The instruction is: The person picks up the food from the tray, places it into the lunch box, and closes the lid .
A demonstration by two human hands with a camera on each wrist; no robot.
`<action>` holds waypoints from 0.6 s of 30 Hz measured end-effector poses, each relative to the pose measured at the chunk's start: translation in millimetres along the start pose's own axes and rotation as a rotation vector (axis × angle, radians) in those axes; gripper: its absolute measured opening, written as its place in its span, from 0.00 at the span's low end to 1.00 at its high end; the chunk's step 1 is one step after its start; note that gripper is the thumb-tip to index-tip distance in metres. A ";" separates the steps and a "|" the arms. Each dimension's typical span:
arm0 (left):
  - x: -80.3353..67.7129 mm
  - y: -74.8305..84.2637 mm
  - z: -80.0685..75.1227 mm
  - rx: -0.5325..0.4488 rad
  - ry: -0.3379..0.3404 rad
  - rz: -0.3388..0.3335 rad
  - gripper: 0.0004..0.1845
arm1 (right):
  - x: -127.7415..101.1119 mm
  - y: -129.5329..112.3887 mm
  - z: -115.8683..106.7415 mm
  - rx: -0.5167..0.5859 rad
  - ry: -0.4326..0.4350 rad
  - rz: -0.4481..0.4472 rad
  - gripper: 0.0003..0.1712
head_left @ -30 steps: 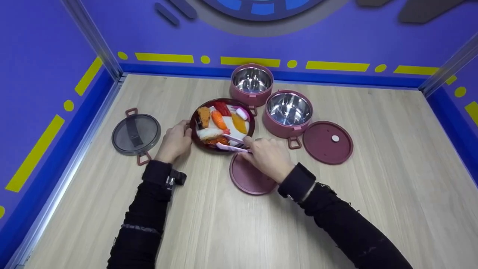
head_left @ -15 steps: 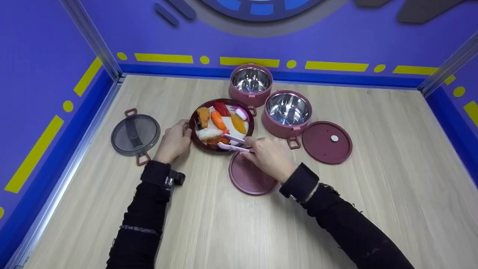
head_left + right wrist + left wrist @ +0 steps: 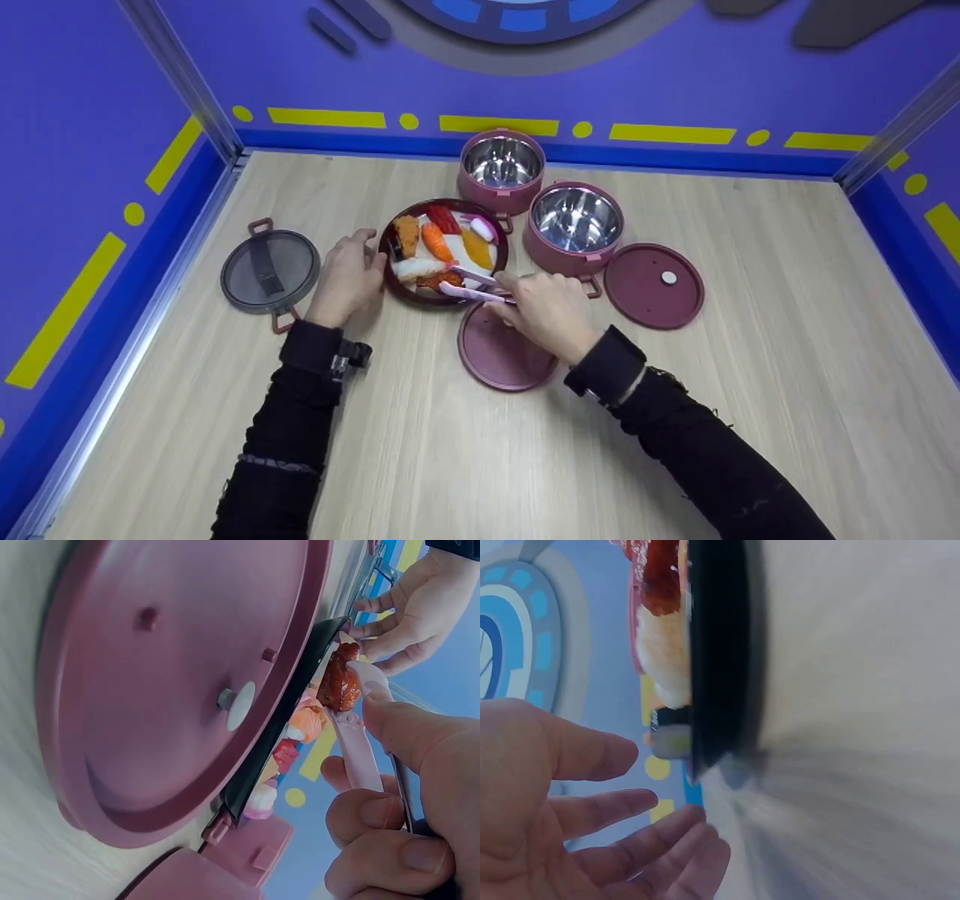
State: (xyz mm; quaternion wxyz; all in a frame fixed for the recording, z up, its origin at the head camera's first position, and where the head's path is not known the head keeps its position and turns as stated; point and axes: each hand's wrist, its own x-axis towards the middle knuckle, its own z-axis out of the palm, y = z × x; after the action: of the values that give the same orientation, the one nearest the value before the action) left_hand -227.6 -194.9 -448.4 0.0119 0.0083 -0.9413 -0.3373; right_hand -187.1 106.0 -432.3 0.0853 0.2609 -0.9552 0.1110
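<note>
A dark round plate holds several food pieces, among them an orange shrimp-like piece and a white one. My right hand holds pink tongs between thumb and fingers. In the right wrist view, the tong tips sit on either side of a glazed brown-red piece of food at the plate's near edge; whether both press it is hard to tell. At the plate's left side my left hand has its fingers spread, apart from the rim in the left wrist view.
Two pink pots with steel insides, one at the back and one to its right, stand beyond the plate. One pink lid lies in front, another at right. A grey lid with handles lies left.
The left hand's fingers have loosened and come slightly off the plate rim. The tongs and right hand have shifted a little to the right. The food stays about where it was.
</note>
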 end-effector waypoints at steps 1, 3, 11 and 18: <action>-0.4 2.6 -0.1 0.000 0.006 0.014 0.28 | -0.5 0.5 -1.0 -0.001 -0.001 0.001 0.18; -0.8 7.7 -0.1 -0.008 0.018 0.039 0.28 | -1.6 1.4 -2.9 0.000 -0.001 0.002 0.19; 0.6 28.4 1.6 -0.089 0.108 0.117 0.25 | -4.9 5.8 -11.7 -0.032 0.012 0.015 0.22; 4.4 48.0 6.7 -0.137 0.143 0.172 0.25 | -10.2 13.2 -19.3 -0.030 0.040 0.029 0.22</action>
State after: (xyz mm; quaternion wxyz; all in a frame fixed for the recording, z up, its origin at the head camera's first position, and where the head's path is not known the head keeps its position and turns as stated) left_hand -232.6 -153.6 -423.1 0.1086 -0.0492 -0.9099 -0.3972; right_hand -183.2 127.0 -418.2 0.1066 0.2433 -0.9586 0.1029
